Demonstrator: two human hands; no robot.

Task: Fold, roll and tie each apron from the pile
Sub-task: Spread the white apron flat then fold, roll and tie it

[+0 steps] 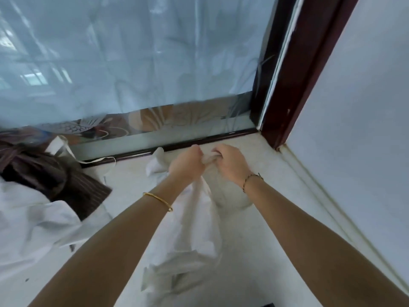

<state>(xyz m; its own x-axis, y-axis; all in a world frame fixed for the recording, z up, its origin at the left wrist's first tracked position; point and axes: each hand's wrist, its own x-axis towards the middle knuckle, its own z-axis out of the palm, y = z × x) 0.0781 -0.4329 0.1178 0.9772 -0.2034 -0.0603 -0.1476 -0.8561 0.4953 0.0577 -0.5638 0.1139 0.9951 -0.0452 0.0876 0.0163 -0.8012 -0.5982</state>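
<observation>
A white apron [194, 229] hangs bunched from both my hands over the pale sill, its lower end crumpled near the bottom of the view. My left hand [187, 162] grips the top of the cloth, and my right hand [230, 162] grips the same gathered edge right beside it. A rounded white bundle [230, 196] lies on the sill under my right wrist. A loose white corner [156, 162] sticks out left of my left hand.
A pile of white aprons [33, 218] lies at the left with a dark striped cloth [66, 185] on it and white straps [88, 159] trailing. A curtained window [132, 63] stands ahead. A dark frame [294, 85] and white wall [354, 129] close the right.
</observation>
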